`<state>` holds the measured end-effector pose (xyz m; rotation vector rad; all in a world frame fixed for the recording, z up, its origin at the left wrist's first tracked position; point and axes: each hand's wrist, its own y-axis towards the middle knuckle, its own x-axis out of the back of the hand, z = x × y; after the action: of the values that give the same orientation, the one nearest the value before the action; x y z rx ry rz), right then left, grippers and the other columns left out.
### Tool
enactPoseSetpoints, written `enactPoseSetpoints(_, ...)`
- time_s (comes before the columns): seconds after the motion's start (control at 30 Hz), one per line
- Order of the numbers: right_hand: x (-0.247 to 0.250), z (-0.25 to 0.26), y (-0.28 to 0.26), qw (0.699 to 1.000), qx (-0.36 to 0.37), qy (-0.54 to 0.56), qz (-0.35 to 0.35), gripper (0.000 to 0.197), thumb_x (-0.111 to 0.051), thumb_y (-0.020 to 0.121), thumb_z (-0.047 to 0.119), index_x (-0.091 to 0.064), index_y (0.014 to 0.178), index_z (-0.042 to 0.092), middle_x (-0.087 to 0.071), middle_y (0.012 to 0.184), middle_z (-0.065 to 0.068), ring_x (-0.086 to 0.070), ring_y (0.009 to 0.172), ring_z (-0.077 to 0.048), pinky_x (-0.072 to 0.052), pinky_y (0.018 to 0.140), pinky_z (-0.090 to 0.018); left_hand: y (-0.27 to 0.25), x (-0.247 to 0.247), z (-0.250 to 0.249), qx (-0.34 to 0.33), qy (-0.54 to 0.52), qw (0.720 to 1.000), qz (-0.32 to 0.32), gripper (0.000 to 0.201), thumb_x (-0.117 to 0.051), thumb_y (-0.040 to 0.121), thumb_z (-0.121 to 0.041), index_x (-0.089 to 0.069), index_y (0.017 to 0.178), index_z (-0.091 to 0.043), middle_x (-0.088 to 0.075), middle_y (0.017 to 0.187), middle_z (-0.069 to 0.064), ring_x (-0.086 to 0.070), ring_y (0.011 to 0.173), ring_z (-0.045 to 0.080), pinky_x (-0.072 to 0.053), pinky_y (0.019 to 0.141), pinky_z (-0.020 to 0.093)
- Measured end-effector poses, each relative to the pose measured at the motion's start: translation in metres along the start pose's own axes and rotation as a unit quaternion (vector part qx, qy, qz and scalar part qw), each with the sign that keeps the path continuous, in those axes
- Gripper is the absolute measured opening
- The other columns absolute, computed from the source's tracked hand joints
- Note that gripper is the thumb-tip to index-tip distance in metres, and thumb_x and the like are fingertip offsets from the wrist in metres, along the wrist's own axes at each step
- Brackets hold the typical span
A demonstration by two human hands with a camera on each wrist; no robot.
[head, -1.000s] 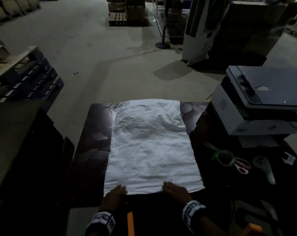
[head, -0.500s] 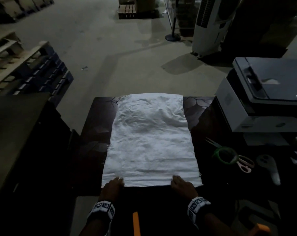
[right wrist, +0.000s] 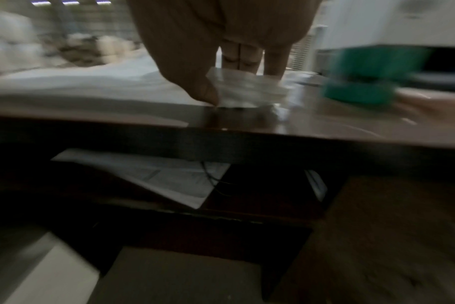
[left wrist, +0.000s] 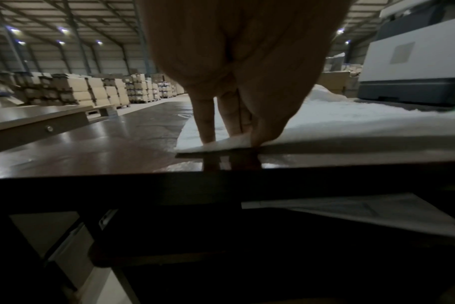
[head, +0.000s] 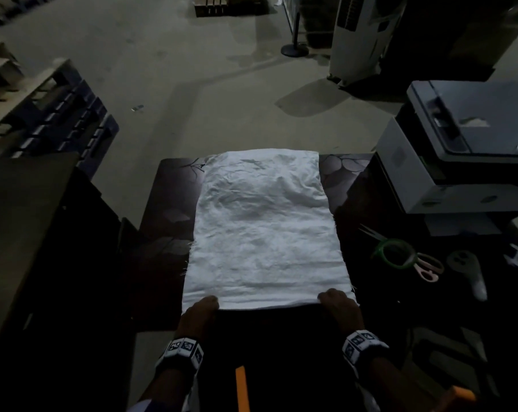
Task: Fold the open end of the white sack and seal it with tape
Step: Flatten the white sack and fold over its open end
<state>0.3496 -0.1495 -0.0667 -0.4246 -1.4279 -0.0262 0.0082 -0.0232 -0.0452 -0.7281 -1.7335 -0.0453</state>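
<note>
The left hand (head: 199, 315) was at the near left corner of the white sack (head: 263, 233), its thumb and fingers (left wrist: 207, 121) closed in a pinch on the raised edge of the cloth, as the left wrist view showed. The sack lay flat and lengthwise down the middle of the dark table (head: 159, 233), its near end at the table's front edge and its far end reaching the far edge. The right hand (head: 339, 307) was at the near right corner, thumb under and fingers (right wrist: 274, 63) over a lifted flap of the cloth, pinching it too; that view was blurred, so the finer grip could not be told. Both wrists wore bands with black-and-white square markers, which carried no readable words. To the right of the sack lay a green roll of tape (head: 396, 252) touching a pair of pink-handled scissors (head: 427, 267), with a grey-and-white printer (head: 459, 162) behind them. No brand or writing was legible on any of these.
</note>
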Motion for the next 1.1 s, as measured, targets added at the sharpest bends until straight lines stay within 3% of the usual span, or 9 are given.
enactPoseSetpoints(0.1,0.004,-0.015,-0.006,0.997,-0.022,0.074,-0.009,0.031,-0.083,0.051,0.013,-0.069,0.078,0.018,-0.065,0.077,-0.006,-0.065,0.069,-0.03,-0.054,0.047,-0.037,-0.002,-0.001,0.001,0.012,-0.034,0.998,-0.043,0.036,-0.044,0.082,-0.032,-0.063,0.109,-0.019,-0.069,0.114,0.002,-0.069,0.096,0.019,-0.056,0.074,0.03)
enactPoseSetpoints(0.17,0.002,-0.02,-0.009,0.992,-0.033,0.121,-0.028,0.032,-0.08,0.053,0.005,-0.071,0.082,0.016,-0.066,0.082,-0.008,-0.065,0.076,-0.032,-0.056,0.058,-0.038,-0.008,0.009,-0.009,0.009,-0.016,0.998,-0.061,0.02,-0.053,0.082,-0.024,-0.058,0.101,-0.02,-0.069,0.097,0.002,-0.07,0.078,0.024,-0.055,0.058,0.033)
enactPoseSetpoints(0.33,-0.024,-0.042,0.005,0.984,-0.075,0.156,-0.035,0.027,-0.067,0.059,0.016,-0.072,0.084,0.025,-0.066,0.085,-0.005,-0.063,0.083,-0.031,-0.055,0.073,-0.039,0.001,0.008,0.002,-0.012,0.067,0.996,-0.053,0.033,-0.04,0.076,-0.032,-0.05,0.106,-0.023,-0.066,0.093,-0.003,-0.067,0.064,0.021,-0.051,0.05,0.028)
enactPoseSetpoints(0.47,-0.01,-0.043,0.003,0.972,-0.114,0.194,-0.069,0.026,-0.058,0.066,0.019,-0.074,0.084,0.028,-0.069,0.087,-0.004,-0.065,0.087,-0.032,-0.054,0.077,-0.039,0.009,0.019,0.008,-0.003,0.124,0.992,0.027,0.045,-0.08,0.053,-0.021,-0.058,0.092,-0.021,-0.066,0.079,0.0,-0.062,0.045,0.019,-0.044,0.036,0.023)
enactPoseSetpoints(0.57,0.009,-0.04,0.0,0.966,-0.128,0.217,-0.057,0.028,-0.062,0.073,0.013,-0.074,0.092,0.03,-0.07,0.097,-0.005,-0.063,0.096,-0.029,-0.053,0.084,-0.043,0.01,0.018,0.02,-0.008,0.153,0.988,0.016,0.034,-0.08,0.058,-0.026,-0.059,0.085,-0.024,-0.065,0.085,0.003,-0.063,0.048,0.026,-0.048,0.038,0.027)
enactPoseSetpoints(0.67,0.009,-0.048,0.004,0.958,-0.145,0.242,-0.047,0.026,-0.06,0.08,0.016,-0.071,0.097,0.031,-0.069,0.103,-0.003,-0.062,0.103,-0.028,-0.05,0.089,-0.048,0.003,0.024,0.024,0.009,0.103,0.994,-0.033,0.012,-0.061,0.082,-0.032,-0.057,0.091,-0.024,-0.062,0.095,0.002,-0.067,0.072,0.029,-0.054,0.053,0.036)
enactPoseSetpoints(0.77,0.012,-0.049,0.007,0.95,-0.172,0.256,-0.045,0.02,-0.061,0.085,0.023,-0.07,0.102,0.03,-0.07,0.111,0.0,-0.062,0.109,-0.025,-0.048,0.092,-0.046,-0.001,0.036,0.021,0.061,0.026,0.996,-0.063,0.012,-0.048,0.091,-0.038,-0.053,0.097,-0.028,-0.063,0.1,-0.002,-0.065,0.091,0.026,-0.05,0.068,0.036)
enactPoseSetpoints(0.9,0.015,-0.047,0.012,0.935,-0.195,0.291,-0.048,0.012,-0.062,0.088,0.027,-0.069,0.098,0.026,-0.071,0.105,-0.005,-0.064,0.101,-0.027,-0.049,0.088,-0.037,0.013,0.039,0.025,0.133,-0.022,0.99,-0.046,0.01,-0.052,0.084,-0.032,-0.044,0.09,-0.03,-0.066,0.096,-0.002,-0.065,0.091,0.026,-0.049,0.072,0.036)
enactPoseSetpoints(1.1,0.021,-0.043,0.016,0.935,-0.216,0.277,-0.039,0.013,-0.06,0.089,0.028,-0.065,0.1,0.025,-0.07,0.103,-0.009,-0.064,0.098,-0.03,-0.047,0.081,-0.032,0.033,0.041,0.021,0.183,0.017,0.982,-0.038,0.008,-0.053,0.085,-0.035,-0.056,0.09,-0.028,-0.067,0.105,0.0,-0.064,0.096,0.028,-0.044,0.073,0.033)
